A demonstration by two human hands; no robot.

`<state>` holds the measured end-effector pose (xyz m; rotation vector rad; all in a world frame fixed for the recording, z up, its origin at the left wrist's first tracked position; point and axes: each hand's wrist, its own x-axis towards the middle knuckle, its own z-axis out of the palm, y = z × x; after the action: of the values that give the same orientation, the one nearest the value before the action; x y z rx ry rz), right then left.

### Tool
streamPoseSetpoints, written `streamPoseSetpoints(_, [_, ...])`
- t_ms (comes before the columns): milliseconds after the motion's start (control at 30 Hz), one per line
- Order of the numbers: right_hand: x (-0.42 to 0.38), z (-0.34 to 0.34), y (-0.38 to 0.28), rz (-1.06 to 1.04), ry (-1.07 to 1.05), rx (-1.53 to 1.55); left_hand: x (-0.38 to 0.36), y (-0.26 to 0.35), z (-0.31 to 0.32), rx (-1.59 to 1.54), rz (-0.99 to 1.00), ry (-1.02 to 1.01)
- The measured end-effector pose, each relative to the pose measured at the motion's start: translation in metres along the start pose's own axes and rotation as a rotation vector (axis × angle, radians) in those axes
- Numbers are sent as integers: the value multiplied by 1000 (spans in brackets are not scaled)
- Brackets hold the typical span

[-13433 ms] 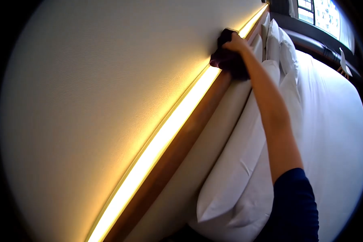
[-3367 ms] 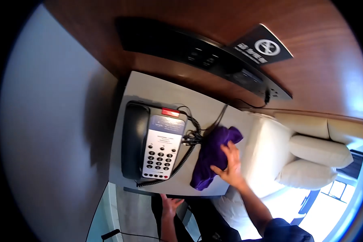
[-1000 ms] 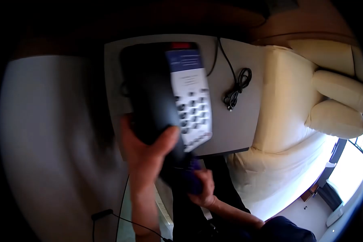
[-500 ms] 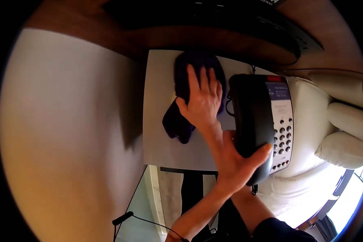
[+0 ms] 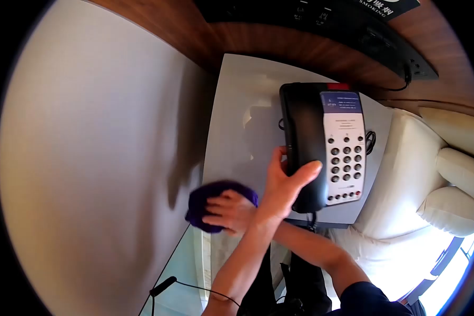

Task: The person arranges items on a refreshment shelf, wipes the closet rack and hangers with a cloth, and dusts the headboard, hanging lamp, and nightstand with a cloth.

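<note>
My left hand point(image 5: 287, 187) grips the lower part of a black and white desk phone point(image 5: 345, 131), its thumb over the black handset and its fingers around the left side. The phone is over the right part of a small pale table point(image 5: 242, 126), its keypad facing up. My right hand point(image 5: 230, 211) reaches across under my left forearm and holds a dark purple cloth point(image 5: 200, 203) at the table's front left corner. Its fingers lie bent over the cloth, which covers that corner.
A pale wall panel point(image 5: 100, 131) stands on the left. Behind the table is a brown wood panel with a black strip of sockets point(image 5: 374, 39). A cream padded seat point(image 5: 405, 174) is on the right. A coiled black cord point(image 5: 371, 142) lies beside the phone.
My right hand and the cloth have moved from the back of the table to its front left corner. The phone in my left hand has shifted left and slightly up in view.
</note>
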<state>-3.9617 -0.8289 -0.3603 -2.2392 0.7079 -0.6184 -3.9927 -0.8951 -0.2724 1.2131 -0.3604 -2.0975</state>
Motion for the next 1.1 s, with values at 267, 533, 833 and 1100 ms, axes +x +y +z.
streamPoseSetpoints(267, [-91,11,-46,532,-332,814,49,6,-67,340,198,-19])
streamPoseSetpoints(533, [-175,-11,-51,848,146,906,56,37,-88,900,550,196])
streamPoseSetpoints(833, [-253,14,-58,1142,753,1184,35,-1,-165,1251,158,720])
streamPoseSetpoints(1100, [-259,5,-49,1418,793,1379,30,-1,-158,1377,129,796])
